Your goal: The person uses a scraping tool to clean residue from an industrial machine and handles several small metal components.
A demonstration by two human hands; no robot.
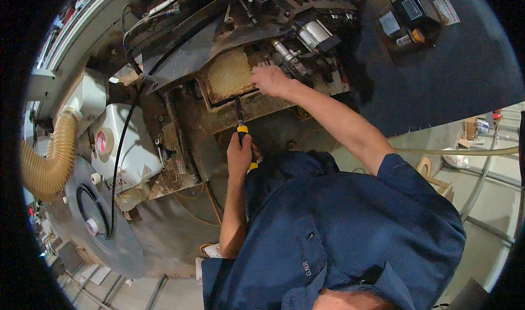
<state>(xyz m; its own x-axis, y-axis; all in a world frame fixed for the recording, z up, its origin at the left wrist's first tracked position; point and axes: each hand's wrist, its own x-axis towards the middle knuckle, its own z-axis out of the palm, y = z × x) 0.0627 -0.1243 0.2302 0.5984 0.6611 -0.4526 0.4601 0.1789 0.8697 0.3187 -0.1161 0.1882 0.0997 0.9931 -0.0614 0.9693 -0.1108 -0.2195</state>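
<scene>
My left hand [239,154] is wrapped round the yellow-and-black handle of a narrow flat-bladed tool [243,129]. Its dark blade points away from me and reaches the near rim of a shallow rectangular tray [209,103]. Inside the tray lies a tan, yellowish layer [229,76] with a rough surface. At the tray's right edge, my right hand [270,81] has its fingers curled together; whatever they may hold is hidden. The exact kind of the tool cannot be made out.
Beyond my right hand sits a silver cylinder [316,35] among metal fittings. A dark tabletop [454,69] at right bears a black box [416,9] and a small orange-capped bottle [410,37]. On the left stand a white machine housing [128,159] and a ribbed tan hose [54,159].
</scene>
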